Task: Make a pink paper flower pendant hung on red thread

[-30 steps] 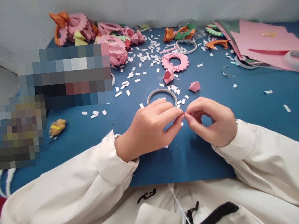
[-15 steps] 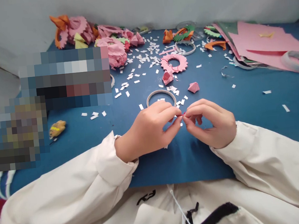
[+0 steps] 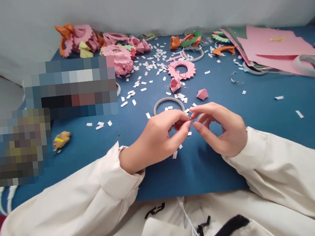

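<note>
My left hand point(image 3: 167, 133) is closed, thumb and forefinger pinching a tiny thin red piece, perhaps thread or paper point(image 3: 192, 118). Too small to make out fully, the piece pokes out toward my right hand point(image 3: 221, 126). That hand's thumb and forefinger are parted around the piece's free end; whether the thumb touches it I cannot tell. Just behind my left hand lies a roll of tape point(image 3: 168, 100), partly covered by it. Beyond my fingers are a folded pink paper piece point(image 3: 202, 94), another pink paper bud point(image 3: 175, 84) and a pink toothed paper ring point(image 3: 181, 70).
White paper scraps point(image 3: 155, 64) are scattered over the blue table point(image 3: 259, 130). A heap of folded paper point(image 3: 118, 58) stands at the back left. Pink sheets point(image 3: 275, 43) and a clear tape roll point(image 3: 310, 65) lie at the back right. A small yellow figure point(image 3: 61, 141) sits left.
My right forefinger has lifted away from its thumb, and the red piece now shows between the hands. My left hand keeps its pinch. The view has tilted slightly.
</note>
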`<state>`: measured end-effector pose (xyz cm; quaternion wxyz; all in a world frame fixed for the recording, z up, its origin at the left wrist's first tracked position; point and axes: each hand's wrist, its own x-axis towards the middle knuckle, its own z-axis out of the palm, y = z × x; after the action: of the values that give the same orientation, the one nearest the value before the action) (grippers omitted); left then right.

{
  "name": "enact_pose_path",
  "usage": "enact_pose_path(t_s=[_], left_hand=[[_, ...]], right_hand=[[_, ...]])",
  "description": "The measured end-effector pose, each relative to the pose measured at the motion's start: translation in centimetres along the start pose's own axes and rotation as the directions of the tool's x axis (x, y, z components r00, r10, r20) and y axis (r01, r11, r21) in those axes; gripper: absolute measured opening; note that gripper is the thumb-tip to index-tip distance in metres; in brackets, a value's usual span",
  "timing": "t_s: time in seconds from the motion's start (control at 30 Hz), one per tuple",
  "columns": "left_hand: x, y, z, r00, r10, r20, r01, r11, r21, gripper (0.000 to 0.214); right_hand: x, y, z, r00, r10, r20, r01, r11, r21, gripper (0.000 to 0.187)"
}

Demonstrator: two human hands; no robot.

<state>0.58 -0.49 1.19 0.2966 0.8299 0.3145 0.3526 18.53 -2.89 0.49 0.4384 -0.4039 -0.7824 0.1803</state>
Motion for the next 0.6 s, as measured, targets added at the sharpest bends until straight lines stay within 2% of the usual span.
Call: enact_pose_path(t_s=[0.17,0.6], left_hand=[[0.12,0.15,-0.16,0.995,-0.081,0.062,0.087,0.992,-0.096,0.013],[-0.01,0.22,-0.20,0.983,-0.113,0.144,0.125,0.989,-0.080,0.011]], right_hand=[[0.18,0.12,0.05,0.996,-0.083,-0.013,0.083,0.996,-0.045,0.017],[0.41,-0.06,0.01,0.998,-0.062,-0.029,0.061,0.997,-0.046,0.011]])
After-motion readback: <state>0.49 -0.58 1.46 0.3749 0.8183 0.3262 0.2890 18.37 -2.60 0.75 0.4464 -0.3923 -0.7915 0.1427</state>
